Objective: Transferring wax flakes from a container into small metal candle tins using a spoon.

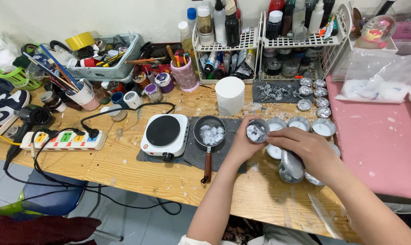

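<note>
My left hand (242,144) grips a small metal cup (257,132) filled with white wax chunks, held just right of a small saucepan (209,133). The saucepan holds white wax pieces and rests on a dark mat (194,156) with its wooden handle pointing toward me. My right hand (305,147) reaches across to the cup's rim, its fingers touching it, and a silvery spoon-like object (292,163) sticks out under that hand. Several tin cups with white wax (323,128) stand just behind my hands.
A white electric hot plate (164,132) sits left of the saucepan, plugged into a power strip (62,139). A white pillar candle (229,94) stands behind. Wire racks of bottles (264,41), a basket of tools (105,59), a pink board (378,136) at right.
</note>
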